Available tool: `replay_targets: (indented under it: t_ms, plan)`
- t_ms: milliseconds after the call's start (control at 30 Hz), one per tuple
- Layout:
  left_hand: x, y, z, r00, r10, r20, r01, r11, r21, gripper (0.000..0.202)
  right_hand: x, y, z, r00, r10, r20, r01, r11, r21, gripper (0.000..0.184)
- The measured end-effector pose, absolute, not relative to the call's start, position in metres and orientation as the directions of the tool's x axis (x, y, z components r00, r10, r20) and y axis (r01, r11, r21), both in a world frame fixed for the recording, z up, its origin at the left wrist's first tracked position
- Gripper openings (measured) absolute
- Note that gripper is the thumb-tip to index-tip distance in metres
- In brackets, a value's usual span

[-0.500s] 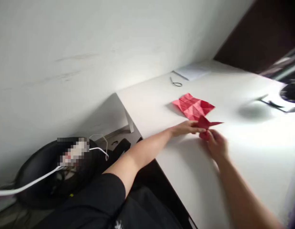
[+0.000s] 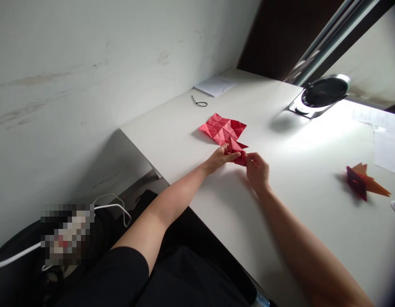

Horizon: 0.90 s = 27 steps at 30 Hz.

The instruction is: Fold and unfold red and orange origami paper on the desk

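Observation:
Between my hands is a piece of folded red origami paper (image 2: 236,146), with pointed flaps sticking up and to the right. My left hand (image 2: 219,157) grips its left side, the thumb lying across the front. The fingers of my right hand (image 2: 257,169) pinch its lower right edge. Just behind it, a creased red paper sheet (image 2: 220,128) lies partly unfolded on the white table (image 2: 171,140). The folded piece overlaps that sheet's near edge in view, and I cannot tell whether they touch.
Farther right on the table sit an orange and dark red folded paper figure (image 2: 365,181) and white papers (image 2: 389,149). A round black device on a stand (image 2: 325,91) is at the back. Near the wall are a black cable tie (image 2: 200,102) and a white sheet (image 2: 214,85).
The view has swung right, bringing the orange figure and the white papers into sight. My hands still hold the folded paper, and its pointed flaps sit at a different angle.

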<state>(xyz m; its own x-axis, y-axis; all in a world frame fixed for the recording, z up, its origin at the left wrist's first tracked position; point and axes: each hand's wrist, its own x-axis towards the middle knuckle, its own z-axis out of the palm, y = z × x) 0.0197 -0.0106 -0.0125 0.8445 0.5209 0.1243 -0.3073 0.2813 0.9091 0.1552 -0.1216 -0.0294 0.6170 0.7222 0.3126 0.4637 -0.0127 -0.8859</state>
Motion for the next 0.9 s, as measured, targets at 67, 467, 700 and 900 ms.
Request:
replay_targets:
  t_ms: [67,467,700,900]
  plan:
    - [0.019,-0.010,-0.012,0.838,0.537,0.090,-0.291,0.301,0.908,0.052,0.156,-0.121,-0.030,0.621,0.715,0.321,0.444,0.016,-0.896,0.034]
    - [0.030,-0.006,-0.024,0.710,0.700,0.075,-0.385,0.297,0.874,0.048,0.149,-0.124,-0.021,0.619,0.712,0.331,0.400,0.078,-0.913,0.038]
    - [0.030,-0.010,-0.030,0.666,0.730,0.153,-0.240,0.015,0.971,0.043,0.153,-0.124,-0.011,0.500,0.853,0.152,0.153,0.086,-0.985,0.041]
    - [0.027,-0.013,-0.027,0.610,0.771,0.182,-0.140,-0.121,0.983,0.060,0.162,-0.125,-0.017,0.570,0.799,0.190,0.357,-0.033,-0.934,0.019]
